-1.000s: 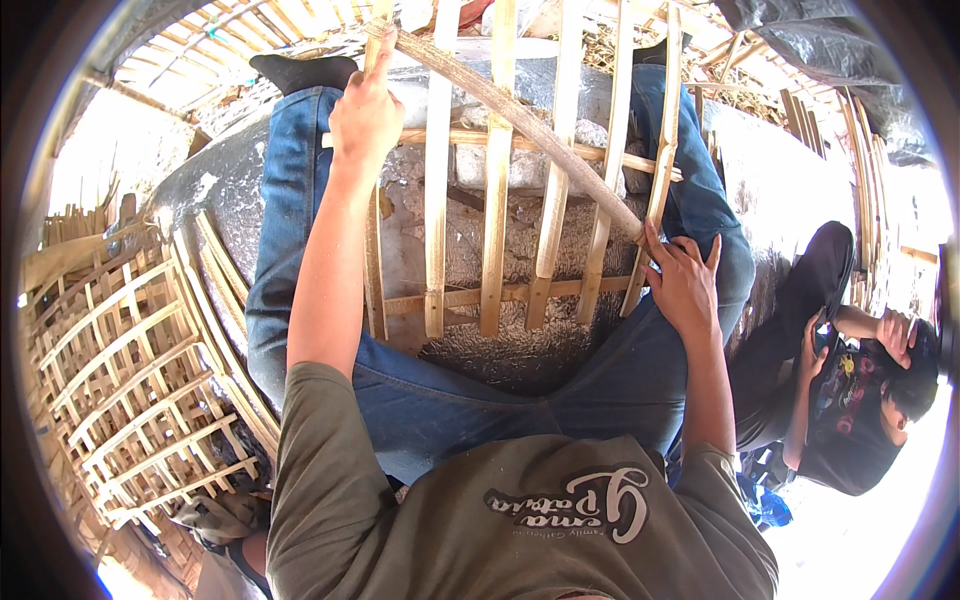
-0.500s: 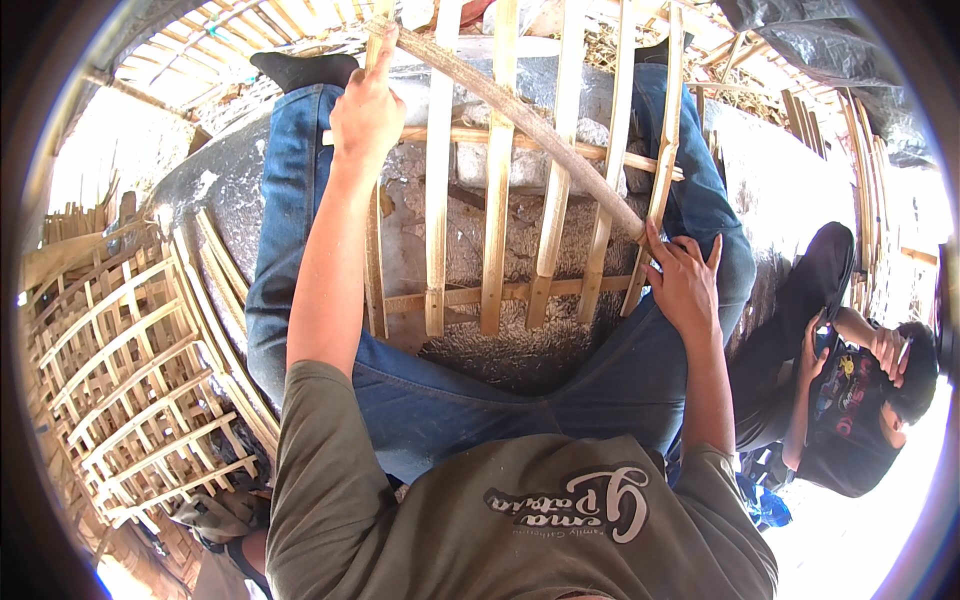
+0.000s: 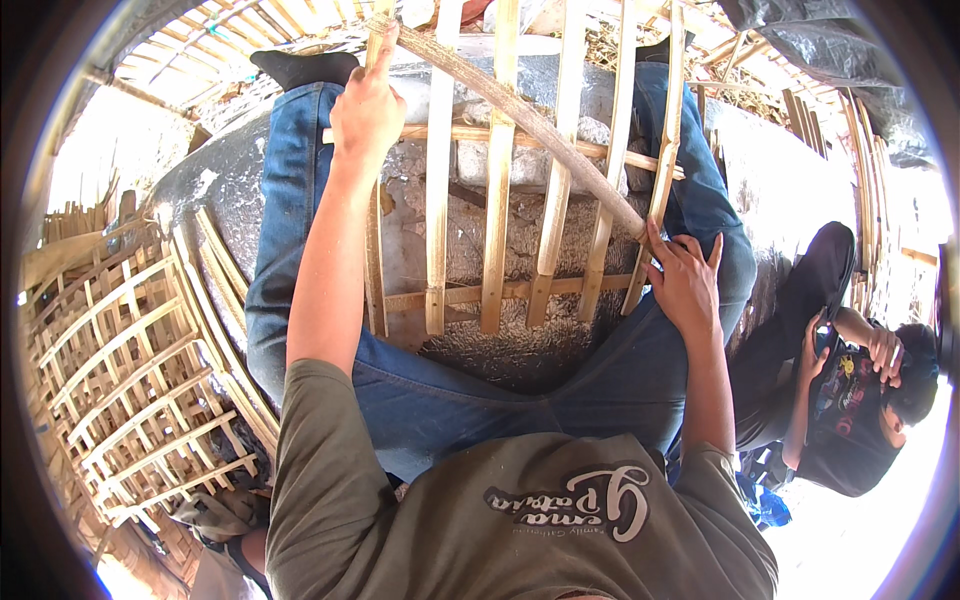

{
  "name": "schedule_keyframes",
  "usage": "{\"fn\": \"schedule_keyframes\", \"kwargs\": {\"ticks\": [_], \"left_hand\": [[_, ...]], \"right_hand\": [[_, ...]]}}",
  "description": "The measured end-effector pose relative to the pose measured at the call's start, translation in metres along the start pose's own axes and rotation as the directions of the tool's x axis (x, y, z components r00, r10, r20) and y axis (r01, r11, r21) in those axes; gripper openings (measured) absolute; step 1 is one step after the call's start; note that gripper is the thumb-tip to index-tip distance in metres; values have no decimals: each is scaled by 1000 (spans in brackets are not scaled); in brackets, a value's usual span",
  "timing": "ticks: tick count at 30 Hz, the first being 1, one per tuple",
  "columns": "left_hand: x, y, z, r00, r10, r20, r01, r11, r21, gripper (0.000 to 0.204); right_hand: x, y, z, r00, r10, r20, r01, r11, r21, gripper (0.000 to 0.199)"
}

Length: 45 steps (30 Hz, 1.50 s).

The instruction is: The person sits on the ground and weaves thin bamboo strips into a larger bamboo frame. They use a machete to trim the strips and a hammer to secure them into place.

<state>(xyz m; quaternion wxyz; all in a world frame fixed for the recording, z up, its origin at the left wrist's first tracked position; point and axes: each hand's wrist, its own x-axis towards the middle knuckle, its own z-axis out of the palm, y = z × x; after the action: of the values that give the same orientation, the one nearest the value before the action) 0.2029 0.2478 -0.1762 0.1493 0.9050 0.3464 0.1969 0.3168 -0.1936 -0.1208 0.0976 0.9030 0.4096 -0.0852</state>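
Six slats (image 3: 497, 200), two crosspieces (image 3: 465, 296), one diagonal stick (image 3: 533, 122)

Grey sheeting (image 3: 840, 42), glaring daylight

The left hand (image 3: 367, 118) stretches its index finger along the upper end of a diagonal strip (image 3: 525, 118), its other fingers curled. The right hand (image 3: 687, 275), fingers spread, touches the outermost upright slat near the strip's lower end. Between the hands, the strip slants across pale upright slats (image 3: 497, 200) joined by two crosspieces (image 3: 462, 297). Blue jeans (image 3: 290, 220) flank the frame. A lattice (image 3: 140, 365) stands left of the left hand; another person (image 3: 850, 430) sits beyond the right.
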Motion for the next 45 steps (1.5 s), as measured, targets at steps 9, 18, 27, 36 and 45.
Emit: {"fn": "schedule_keyframes", "kwargs": {"ticks": [9, 18, 27, 36, 45], "left_hand": [[0, 3, -2, 999, -29, 26, 28, 999, 17, 87], [0, 3, -3, 1000, -14, 15, 14, 1000, 19, 86], [0, 0, 0, 1000, 16, -10, -16, 999, 30, 87], [-1, -1, 1, 1000, 16, -16, -16, 1000, 18, 87], [0, 3, -3, 1000, -5, 8, 5, 999, 35, 87]], "right_hand": [[0, -1, -2, 1000, 3, 13, -3, 1000, -8, 65], [0, -2, -3, 1000, 0, 14, 0, 1000, -12, 65], [0, -1, -1, 1000, 6, 12, -6, 1000, -2, 64], [1, -1, 0, 1000, 7, 13, -7, 1000, -4, 64], [1, -1, 0, 1000, 6, 18, -5, 1000, -14, 65]]}}
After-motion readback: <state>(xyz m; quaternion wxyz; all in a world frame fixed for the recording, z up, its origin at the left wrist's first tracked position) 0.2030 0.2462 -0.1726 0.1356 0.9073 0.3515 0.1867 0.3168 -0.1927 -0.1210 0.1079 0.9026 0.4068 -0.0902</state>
